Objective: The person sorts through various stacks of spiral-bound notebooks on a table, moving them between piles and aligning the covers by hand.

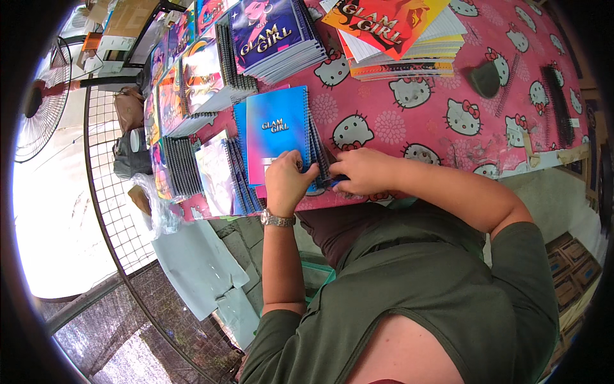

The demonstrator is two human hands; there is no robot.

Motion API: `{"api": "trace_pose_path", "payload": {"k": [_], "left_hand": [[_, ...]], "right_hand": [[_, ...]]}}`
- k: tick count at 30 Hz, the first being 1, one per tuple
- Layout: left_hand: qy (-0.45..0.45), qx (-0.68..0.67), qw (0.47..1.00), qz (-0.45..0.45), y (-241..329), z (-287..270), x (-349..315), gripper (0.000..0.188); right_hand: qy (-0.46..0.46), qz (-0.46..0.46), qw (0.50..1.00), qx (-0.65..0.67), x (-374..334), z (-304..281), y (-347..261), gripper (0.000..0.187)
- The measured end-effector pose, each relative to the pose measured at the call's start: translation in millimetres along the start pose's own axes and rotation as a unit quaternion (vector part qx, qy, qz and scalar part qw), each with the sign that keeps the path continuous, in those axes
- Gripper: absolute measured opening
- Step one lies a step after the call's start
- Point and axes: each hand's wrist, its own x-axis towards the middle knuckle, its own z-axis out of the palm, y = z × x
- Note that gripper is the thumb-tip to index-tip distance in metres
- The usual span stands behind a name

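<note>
A small stack of spiral notebooks lies at the table's near edge, its top one a blue and pink spiral notebook (277, 115). My left hand (288, 182) has its fingers curled over the lower part of that top notebook, the thumb towards the right edge. From the right, my right hand (364, 171) pinches at the black spiral bindings of the notebooks under it. A dark cover edge shows by those fingertips; the exact part gripped is partly hidden. Just left of the stack sits another pile of spiral notebooks (217, 176) with pale covers.
More stacked notebooks (203, 70) stand at the back left, beside a purple-covered stack (268, 38). Loose covers and pages (390, 32) lie farther back. A pink patterned cloth (441, 96) covers the table; black binding coils (558, 105) lie at right. A fan (41, 96) stands far left.
</note>
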Motion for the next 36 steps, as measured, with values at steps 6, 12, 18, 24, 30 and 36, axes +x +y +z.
{"api": "trace_pose_path", "payload": {"k": [6, 12, 18, 24, 30, 36], "left_hand": [[-0.013, 0.054, 0.998, -0.018, 8, 1, -1, 0.043], [0.009, 0.030, 0.999, -0.006, 7, 2, 0, 0.050], [-0.027, 0.045, 0.998, -0.020, 9, -1, 1, 0.041], [-0.001, 0.019, 1.000, -0.007, 6, 1, 1, 0.047], [-0.017, 0.111, 0.991, -0.075, 26, 3, -2, 0.044], [-0.028, 0.096, 0.993, -0.070, 24, 2, 1, 0.044]], "right_hand": [[0.082, -0.092, 0.982, -0.141, -7, -12, 7, 0.044], [0.111, -0.132, 0.975, -0.140, -5, -3, 20, 0.050], [0.121, -0.128, 0.974, -0.140, -6, -6, 22, 0.047], [0.060, -0.078, 0.986, -0.132, 5, -8, 16, 0.034], [-0.006, -0.056, 0.995, -0.080, 9, -21, 14, 0.037], [0.058, -0.089, 0.979, -0.174, -1, -24, 20, 0.046]]}}
